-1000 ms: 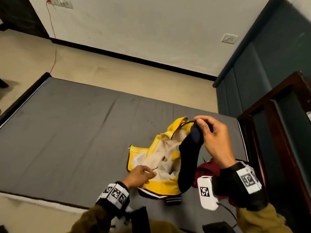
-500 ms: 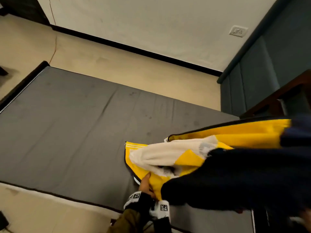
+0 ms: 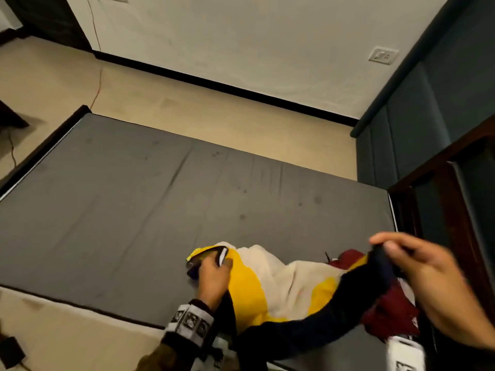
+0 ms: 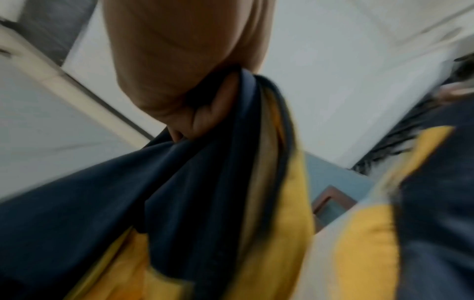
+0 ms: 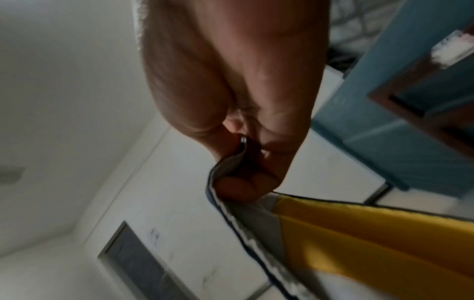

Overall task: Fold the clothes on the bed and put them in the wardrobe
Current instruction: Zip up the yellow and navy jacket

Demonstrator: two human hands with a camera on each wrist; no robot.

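A yellow, cream and navy garment (image 3: 270, 287) is stretched between my two hands above the near right part of the grey bed (image 3: 134, 204). My left hand (image 3: 214, 271) grips its left end, fingers curled round bunched navy and yellow cloth (image 4: 231, 162). My right hand (image 3: 407, 261) is raised at the right and pinches the garment's navy edge; the right wrist view shows thumb and fingers closed on a piped hem (image 5: 231, 182). A dark red garment (image 3: 388, 311) lies on the bed under the right hand.
A dark wooden frame (image 3: 439, 210) and a teal padded panel (image 3: 417, 124) stand at the right of the bed. Beige floor and a white wall with a socket (image 3: 383, 55) lie beyond. A red cable (image 3: 97, 76) runs down at far left.
The garment was swung up close to the camera half a second ago; now it is lowered and pulled out sideways. The left hand shifted to the cloth's left end, the right hand moved right.
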